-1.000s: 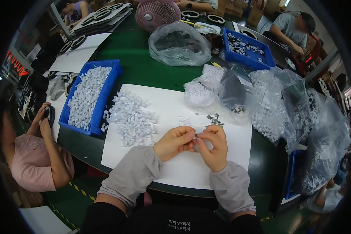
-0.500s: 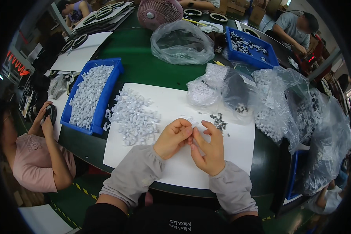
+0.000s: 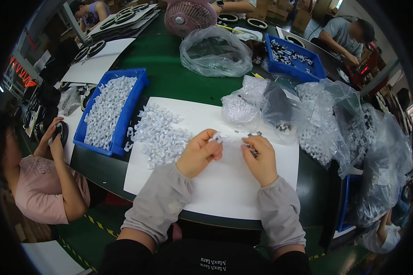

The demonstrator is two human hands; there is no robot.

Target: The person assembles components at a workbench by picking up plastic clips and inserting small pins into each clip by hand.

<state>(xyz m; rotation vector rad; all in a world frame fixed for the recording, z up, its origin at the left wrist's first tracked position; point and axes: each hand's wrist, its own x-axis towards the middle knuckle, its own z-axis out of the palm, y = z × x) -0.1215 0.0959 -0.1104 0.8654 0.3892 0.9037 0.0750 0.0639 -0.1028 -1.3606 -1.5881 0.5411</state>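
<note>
My left hand (image 3: 197, 156) pinches a small white plastic part (image 3: 218, 137) between thumb and fingertips, above the white sheet (image 3: 229, 192). My right hand (image 3: 261, 160) reaches over the small dark pieces (image 3: 253, 151), its thumb and forefinger apart with several pieces showing between them. The hand covers most of that little pile. To the left of my left hand spreads a loose heap of white plastic parts (image 3: 160, 133) on the sheet.
A blue bin (image 3: 143, 85) full of white parts stands at left. Clear bags (image 3: 241, 107) of small parts crowd the right. Farther back are an open plastic bag (image 3: 215, 52), a pink fan (image 3: 188, 18) and another blue bin (image 3: 303, 71). Several co-workers sit around.
My hands, together at the middle before, have parted. The left keeps the white part and moved slightly left; the right moved right, onto the dark pieces.
</note>
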